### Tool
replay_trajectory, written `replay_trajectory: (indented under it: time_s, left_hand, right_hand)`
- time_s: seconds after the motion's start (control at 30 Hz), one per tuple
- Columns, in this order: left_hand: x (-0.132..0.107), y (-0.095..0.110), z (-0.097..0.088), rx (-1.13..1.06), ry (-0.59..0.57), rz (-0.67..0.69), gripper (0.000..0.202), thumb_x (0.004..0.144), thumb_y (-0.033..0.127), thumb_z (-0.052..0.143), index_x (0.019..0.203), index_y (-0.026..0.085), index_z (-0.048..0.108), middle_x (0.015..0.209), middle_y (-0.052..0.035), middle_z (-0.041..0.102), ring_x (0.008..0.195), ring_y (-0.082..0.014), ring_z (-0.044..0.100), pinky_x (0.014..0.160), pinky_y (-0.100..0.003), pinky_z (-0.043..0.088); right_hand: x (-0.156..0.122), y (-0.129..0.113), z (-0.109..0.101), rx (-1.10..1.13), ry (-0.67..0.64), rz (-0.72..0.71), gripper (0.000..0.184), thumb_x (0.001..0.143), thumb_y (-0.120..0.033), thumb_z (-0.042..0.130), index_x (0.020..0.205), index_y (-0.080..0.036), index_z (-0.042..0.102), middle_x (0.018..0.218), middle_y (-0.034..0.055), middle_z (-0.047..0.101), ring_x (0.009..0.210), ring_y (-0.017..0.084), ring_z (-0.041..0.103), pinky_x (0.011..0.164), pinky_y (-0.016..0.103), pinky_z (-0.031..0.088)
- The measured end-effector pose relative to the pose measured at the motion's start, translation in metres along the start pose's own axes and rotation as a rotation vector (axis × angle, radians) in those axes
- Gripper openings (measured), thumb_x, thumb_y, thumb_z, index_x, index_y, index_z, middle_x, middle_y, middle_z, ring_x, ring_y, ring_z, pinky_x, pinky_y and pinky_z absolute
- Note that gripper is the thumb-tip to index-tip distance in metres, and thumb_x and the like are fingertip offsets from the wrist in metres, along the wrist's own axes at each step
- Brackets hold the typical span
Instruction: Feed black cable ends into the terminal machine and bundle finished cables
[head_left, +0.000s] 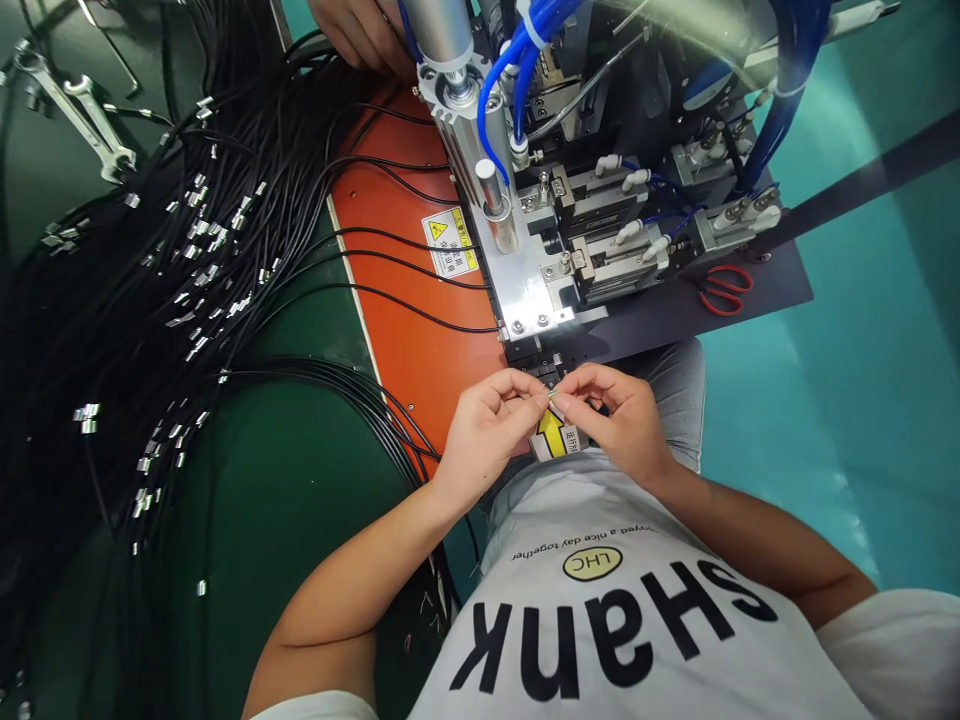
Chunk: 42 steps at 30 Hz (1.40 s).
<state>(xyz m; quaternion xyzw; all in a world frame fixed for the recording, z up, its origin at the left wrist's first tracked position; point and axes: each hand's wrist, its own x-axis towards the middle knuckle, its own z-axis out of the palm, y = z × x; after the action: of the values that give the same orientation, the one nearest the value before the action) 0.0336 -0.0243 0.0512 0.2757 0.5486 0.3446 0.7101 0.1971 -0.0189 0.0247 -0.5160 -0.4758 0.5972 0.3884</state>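
Note:
My left hand [491, 420] and my right hand [619, 415] meet fingertip to fingertip just in front of the machine's lower edge. Both are pinched on the thin end of a wire [553, 396], which is too small to make out clearly. Right behind the fingers sits a small black fixture [546, 368] on the machine. A yellow arrow sticker [553, 436] shows below my fingers. Black cables [397, 300] run from the left across the orange plate [420, 350] toward the machine.
A big heap of black cables with metal terminals [150, 300] covers the green bench at left. Wrenches [82, 110] lie at far left. The machine [570, 220] carries blue hoses and cylinders; red scissors [726, 288] rest on it. Another person's hand [360, 35] reaches in at top.

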Motion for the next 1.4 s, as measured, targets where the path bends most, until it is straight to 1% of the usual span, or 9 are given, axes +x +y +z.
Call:
replay_trajectory:
  time_s: [0.33,0.53,0.67,0.83,0.93,1.07,1.2,1.27,1.4]
  left_hand:
    - [0.0,0.001,0.0,0.013,0.007,-0.01,0.026,0.08,0.036,0.077,0.084,0.016,0.06,0.057,0.0067,0.046,0.046,-0.0034,0.038,0.043,-0.014,0.034]
    - [-0.001,0.002,0.001,0.028,0.014,-0.019,0.028,0.079,0.038,0.077,0.084,0.016,0.06,0.058,0.0071,0.046,0.046,-0.0028,0.039,0.042,-0.013,0.036]
    - [-0.001,0.004,0.002,0.047,0.025,-0.026,0.031,0.078,0.04,0.077,0.084,0.015,0.06,0.059,0.0069,0.047,0.046,-0.0029,0.039,0.041,-0.013,0.036]
    - [-0.001,0.003,0.002,0.142,-0.019,0.027,0.028,0.083,0.039,0.073,0.086,0.014,0.06,0.064,0.0047,0.05,0.05,-0.0037,0.042,0.044,-0.015,0.037]
    - [-0.006,-0.001,-0.005,0.38,-0.035,0.183,0.021,0.088,0.033,0.067,0.098,0.016,0.06,0.075,0.0015,0.055,0.061,-0.0069,0.051,0.055,-0.018,0.046]
    - [-0.007,-0.01,-0.023,0.884,0.041,0.611,0.012,0.091,0.017,0.061,0.103,0.019,0.062,0.093,-0.0039,0.06,0.083,-0.0118,0.058,0.072,-0.023,0.051]
    - [0.01,-0.018,-0.04,1.19,0.078,0.966,0.024,0.093,0.008,0.053,0.113,0.016,0.061,0.092,-0.0061,0.058,0.084,-0.0138,0.058,0.072,-0.025,0.051]
    - [0.022,-0.019,-0.044,1.261,0.094,1.035,0.027,0.093,0.008,0.051,0.117,0.015,0.061,0.087,-0.0052,0.056,0.08,-0.0136,0.057,0.067,-0.024,0.05]
    - [0.035,-0.019,-0.047,1.315,0.096,1.05,0.031,0.095,0.009,0.047,0.122,0.018,0.061,0.086,-0.0042,0.055,0.076,-0.0125,0.056,0.061,-0.022,0.047]
  right_hand:
    - [0.0,0.001,-0.004,-0.029,-0.035,-0.01,0.005,0.085,-0.024,0.07,0.084,-0.02,0.068,0.08,0.0006,0.069,0.072,0.014,0.061,0.065,0.028,0.045]
    - [0.003,-0.004,-0.01,-0.052,-0.055,-0.082,0.006,0.088,-0.023,0.066,0.09,-0.02,0.071,0.086,0.0014,0.069,0.078,0.015,0.063,0.07,0.029,0.047]
    - [0.003,-0.005,-0.006,-0.136,-0.017,-0.161,0.002,0.086,-0.02,0.069,0.085,-0.02,0.071,0.083,0.0009,0.068,0.075,0.014,0.061,0.067,0.029,0.045]
    - [0.002,-0.001,-0.006,-0.175,-0.013,-0.212,0.009,0.087,-0.017,0.066,0.079,-0.019,0.065,0.079,0.0003,0.064,0.073,0.014,0.057,0.066,0.029,0.044]
    - [0.0,0.002,-0.011,-0.16,0.006,-0.193,0.009,0.089,-0.015,0.063,0.081,-0.019,0.063,0.08,0.0001,0.061,0.074,0.013,0.056,0.069,0.029,0.045]
    - [0.005,0.011,-0.018,-0.125,0.03,-0.083,0.008,0.089,-0.018,0.063,0.081,-0.018,0.064,0.079,-0.0001,0.061,0.07,0.012,0.054,0.065,0.028,0.043]
    - [0.025,0.025,-0.017,-0.001,0.037,0.053,0.009,0.087,-0.024,0.067,0.081,-0.017,0.065,0.077,0.0003,0.064,0.066,0.011,0.056,0.063,0.027,0.044]
    - [0.035,0.029,-0.015,0.045,0.039,0.087,0.012,0.086,-0.027,0.069,0.081,-0.017,0.066,0.076,0.0001,0.064,0.064,0.011,0.056,0.062,0.026,0.045]
    - [0.047,0.032,-0.015,0.078,0.041,0.133,0.015,0.083,-0.03,0.073,0.08,-0.017,0.066,0.072,-0.001,0.062,0.061,0.01,0.056,0.061,0.025,0.046]
